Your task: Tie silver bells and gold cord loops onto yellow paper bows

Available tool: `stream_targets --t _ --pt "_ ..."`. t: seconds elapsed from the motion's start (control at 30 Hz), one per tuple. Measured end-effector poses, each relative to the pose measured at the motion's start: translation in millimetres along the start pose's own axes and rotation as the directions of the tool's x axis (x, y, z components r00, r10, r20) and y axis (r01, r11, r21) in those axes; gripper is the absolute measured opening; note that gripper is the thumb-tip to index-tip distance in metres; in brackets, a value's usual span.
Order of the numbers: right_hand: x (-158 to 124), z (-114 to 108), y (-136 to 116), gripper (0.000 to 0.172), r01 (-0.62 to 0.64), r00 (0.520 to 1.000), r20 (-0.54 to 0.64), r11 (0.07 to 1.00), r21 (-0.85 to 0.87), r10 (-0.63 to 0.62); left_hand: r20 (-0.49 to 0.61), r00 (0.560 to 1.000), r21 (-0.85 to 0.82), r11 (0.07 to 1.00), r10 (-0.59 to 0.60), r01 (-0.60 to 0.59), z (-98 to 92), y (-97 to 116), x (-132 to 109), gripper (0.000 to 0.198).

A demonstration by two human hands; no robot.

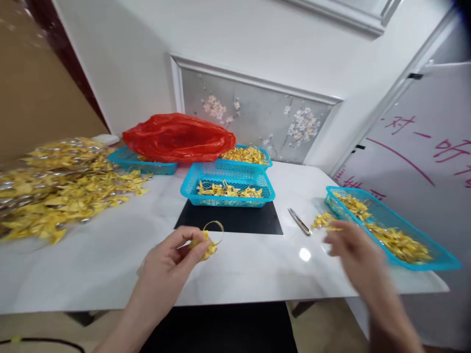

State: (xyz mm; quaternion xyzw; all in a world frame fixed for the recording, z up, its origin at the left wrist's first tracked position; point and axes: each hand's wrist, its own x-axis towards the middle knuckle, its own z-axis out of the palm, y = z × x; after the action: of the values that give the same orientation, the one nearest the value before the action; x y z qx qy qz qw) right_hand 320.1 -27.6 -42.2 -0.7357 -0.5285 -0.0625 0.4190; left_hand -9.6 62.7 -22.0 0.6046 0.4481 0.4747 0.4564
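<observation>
My left hand (167, 262) pinches a small yellow folded paper piece (206, 245) with a thin gold loop, just above the white table (110, 264). My right hand (358, 257) is smeared by motion over the table's right side, close to a few loose yellow pieces (324, 221) and a blue basket of yellow pieces (423, 235); its fingers cannot be made out. A small metal clipper (300, 221) lies between the two hands.
A blue basket (227, 185) with some yellow pieces stands on a black mat at centre. Behind it are two more blue baskets and a red plastic bag (178, 137). A large heap of yellow pieces (55, 189) covers the table's left. A whiteboard (423, 162) leans at right.
</observation>
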Motion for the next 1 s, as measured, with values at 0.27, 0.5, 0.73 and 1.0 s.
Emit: stream_targets --t 0.27,0.5,0.73,1.0 --pt "15.9 70.0 -19.9 0.022 0.117 0.969 0.237 0.97 -0.213 -0.065 -0.029 0.981 0.251 0.952 0.189 -0.176 9.1 30.4 -13.6 0.013" --pt "50.3 65.4 18.8 0.026 -0.073 0.929 0.289 0.879 -0.47 0.231 -0.004 0.951 0.237 0.924 0.309 -0.299 14.2 44.9 -32.9 0.033" --pt "50.6 64.4 6.4 0.013 -0.06 0.911 0.364 0.937 -0.344 0.192 -0.021 0.898 0.473 0.796 0.439 -0.378 11.3 47.5 -36.0 0.024" --pt "-22.8 10.0 -99.9 0.016 0.258 0.866 0.27 0.838 0.48 -0.421 -0.045 0.893 0.42 0.819 0.448 -0.39 11.3 44.6 -39.0 0.028"
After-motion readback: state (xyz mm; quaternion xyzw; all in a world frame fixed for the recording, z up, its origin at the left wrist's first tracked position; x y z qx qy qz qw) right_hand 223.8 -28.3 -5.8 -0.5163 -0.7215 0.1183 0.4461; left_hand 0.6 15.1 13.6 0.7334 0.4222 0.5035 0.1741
